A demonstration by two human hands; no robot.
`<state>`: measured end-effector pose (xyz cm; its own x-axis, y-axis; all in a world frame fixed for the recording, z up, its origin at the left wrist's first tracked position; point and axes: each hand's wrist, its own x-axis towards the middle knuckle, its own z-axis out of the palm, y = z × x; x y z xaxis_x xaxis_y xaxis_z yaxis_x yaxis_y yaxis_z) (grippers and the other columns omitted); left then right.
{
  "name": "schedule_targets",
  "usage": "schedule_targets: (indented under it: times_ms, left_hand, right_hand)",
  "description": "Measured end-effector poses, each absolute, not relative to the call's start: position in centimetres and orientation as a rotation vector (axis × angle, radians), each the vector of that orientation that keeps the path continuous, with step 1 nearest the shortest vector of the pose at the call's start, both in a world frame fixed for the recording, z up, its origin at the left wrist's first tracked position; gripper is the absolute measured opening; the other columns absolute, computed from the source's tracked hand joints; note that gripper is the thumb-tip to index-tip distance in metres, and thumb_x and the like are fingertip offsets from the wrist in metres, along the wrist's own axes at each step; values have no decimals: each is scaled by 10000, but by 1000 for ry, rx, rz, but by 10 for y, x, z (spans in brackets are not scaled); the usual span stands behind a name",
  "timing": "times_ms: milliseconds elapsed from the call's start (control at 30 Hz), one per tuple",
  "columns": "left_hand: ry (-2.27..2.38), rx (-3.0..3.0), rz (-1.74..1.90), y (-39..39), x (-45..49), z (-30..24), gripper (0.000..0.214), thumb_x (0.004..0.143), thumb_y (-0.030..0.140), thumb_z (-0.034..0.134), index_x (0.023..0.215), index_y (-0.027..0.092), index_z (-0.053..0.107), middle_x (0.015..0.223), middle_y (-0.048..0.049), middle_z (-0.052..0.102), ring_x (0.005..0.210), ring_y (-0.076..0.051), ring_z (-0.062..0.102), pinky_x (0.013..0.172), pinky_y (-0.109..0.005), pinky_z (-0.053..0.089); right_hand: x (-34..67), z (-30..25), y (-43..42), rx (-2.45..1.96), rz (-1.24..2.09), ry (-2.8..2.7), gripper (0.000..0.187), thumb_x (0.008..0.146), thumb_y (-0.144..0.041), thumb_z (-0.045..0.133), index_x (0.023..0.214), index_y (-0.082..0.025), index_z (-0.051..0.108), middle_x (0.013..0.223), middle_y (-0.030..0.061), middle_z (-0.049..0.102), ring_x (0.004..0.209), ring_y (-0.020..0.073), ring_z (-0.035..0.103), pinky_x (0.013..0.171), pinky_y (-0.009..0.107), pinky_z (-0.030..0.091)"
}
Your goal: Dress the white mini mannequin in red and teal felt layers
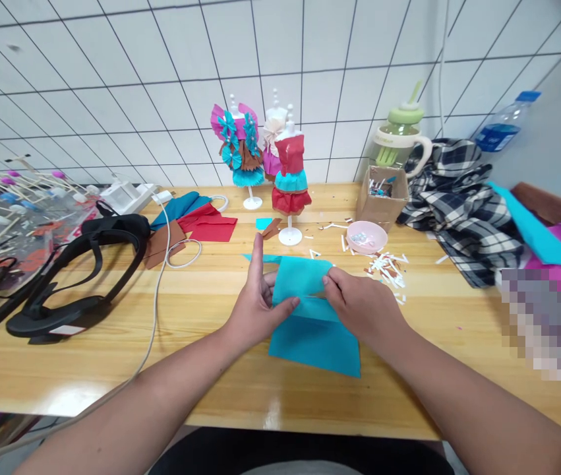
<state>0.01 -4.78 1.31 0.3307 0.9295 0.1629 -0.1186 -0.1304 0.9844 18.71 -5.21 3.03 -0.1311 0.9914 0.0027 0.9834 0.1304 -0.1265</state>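
My left hand (255,300) holds a turquoise sheet (302,274) by its left edge, thumb in front and some fingers behind. The index finger points up, off the sheet. At the right edge, my right hand (359,300) is closed in a pinch on the same sheet. Between the hands a narrow slit opens in it, running in from the right; whether a blade sits there is hidden. Below, a flat turquoise piece (314,346) lies on the table; I cannot tell if it is part of the same sheet.
Small dress forms, one in red and turquoise (291,165), another in pink and brown (245,148), stand near the wall. White scraps (389,267) lie by a pink dish (367,236) and a cardboard box (383,194). Left are a black headset (87,277), a white cable (155,310) and red sheets (213,227).
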Motion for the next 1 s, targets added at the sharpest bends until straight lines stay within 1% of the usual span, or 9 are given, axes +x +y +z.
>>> schedule_targets:
  times_ms: [200, 400, 567, 733, 833, 1000]
  left_hand:
    - [777, 1368, 1075, -48, -1, 14, 1166, 803, 208, 710, 1456, 335, -247, 860, -4, 667, 626, -100, 598, 541, -194, 467]
    - [751, 1388, 1061, -47, 1, 10, 1186, 795, 217, 716, 1441, 358, -269, 1040, -66, 663, 756, -132, 649, 625, -230, 518]
    - [786, 1432, 1090, -46, 1, 10, 1198, 782, 240, 735, 1450, 345, -254, 919, -12, 648, 679, -109, 615, 594, -209, 502]
    - [811, 1467, 1077, -46, 1, 12, 1192, 790, 284, 730, 1448, 344, -262, 857, 1, 644, 626, -117, 599, 553, -223, 501]
    - [802, 1472, 1086, -46, 1, 10, 1190, 788, 290, 732, 1450, 349, -255, 884, -7, 653, 638, -122, 613, 546, -218, 500]
    - [792, 1423, 1089, -45, 2, 8, 1208, 774, 209, 737, 1446, 360, -255, 925, -6, 651, 645, -94, 615, 559, -190, 497]
  right_hand:
    - [188, 30, -52, -1963, 221, -2288, 312, 993, -374, 285, 896, -233, 545, 739, 10, 686, 663, 173, 617, 532, 285, 169]
    - [187, 29, -53, -1903, 276, -2270, 312, 995, -380, 279, 850, -228, 510, 706, 5, 658, 641, 168, 599, 531, 283, 171]
    - [187, 27, -52, -1865, 354, -2244, 309, 996, -384, 261, 836, -230, 476, 696, 2, 638, 656, 170, 601, 529, 278, 178]
    - [188, 26, -52, -1857, 366, -2250, 319, 998, -385, 242, 820, -230, 457, 708, 5, 642, 668, 176, 607, 531, 281, 178]
    - [188, 26, -53, -1877, 330, -2269, 319, 997, -383, 246, 817, -230, 461, 716, 8, 651, 668, 182, 610, 530, 286, 170]
    - [186, 28, -54, -1902, 290, -2278, 324, 999, -386, 245, 830, -231, 475, 713, 9, 651, 659, 181, 610, 530, 288, 170]
